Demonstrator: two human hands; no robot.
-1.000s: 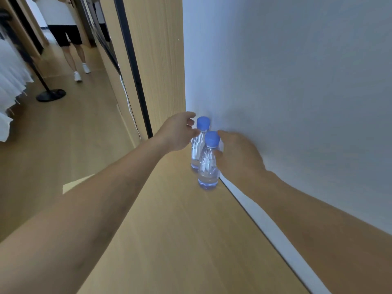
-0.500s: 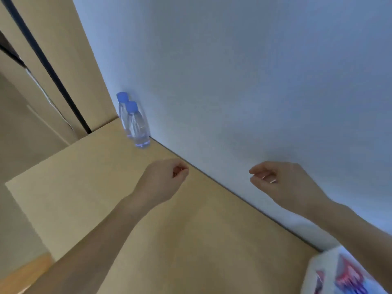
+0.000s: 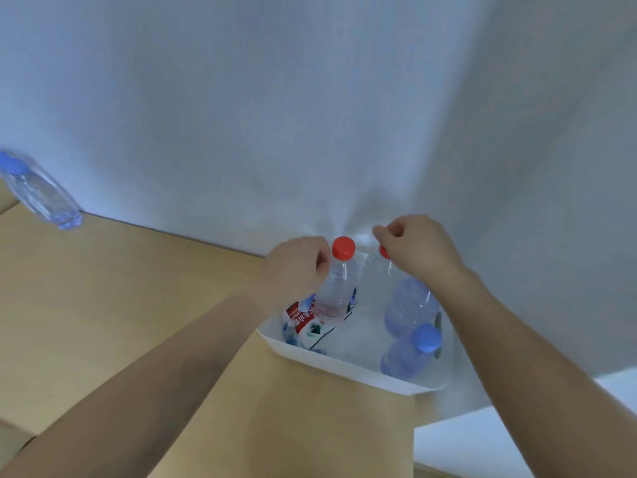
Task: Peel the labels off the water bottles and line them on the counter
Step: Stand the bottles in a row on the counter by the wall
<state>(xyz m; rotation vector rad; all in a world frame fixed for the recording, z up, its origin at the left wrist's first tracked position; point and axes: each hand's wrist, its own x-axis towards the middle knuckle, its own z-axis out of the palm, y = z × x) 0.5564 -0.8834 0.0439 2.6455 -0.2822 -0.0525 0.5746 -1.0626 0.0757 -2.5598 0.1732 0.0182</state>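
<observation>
A white tray (image 3: 344, 363) sits on the wooden counter (image 3: 120, 305), against the pale wall (image 3: 310, 98), at about five o'clock from the middle of the view.

The left hand (image 3: 296, 267) is over the tray's ten o'clock corner. Its fingers are curled around the neck of a red-capped bottle (image 3: 337, 288), which stands upright with its clear body showing no label. Just under this bottle, at seven o'clock from it, lies a red and white label (image 3: 303, 317); I cannot tell if it is loose or on another bottle.

The right hand (image 3: 418, 250) is at the tray's one o'clock side, fingers bent, over a second bottle (image 3: 374, 281) whose red cap is half hidden by the fingers. It is not clear whether the hand grips it or only touches it.

At the tray's five o'clock corner lies a blue-capped bottle (image 3: 410, 353). Behind it is another bluish bottle (image 3: 410, 305), its top hidden by the right wrist.

Far at nine o'clock, at the frame edge, two bare bottles (image 3: 41, 194) with blue caps stand together on the counter by the wall, blurred.
</observation>
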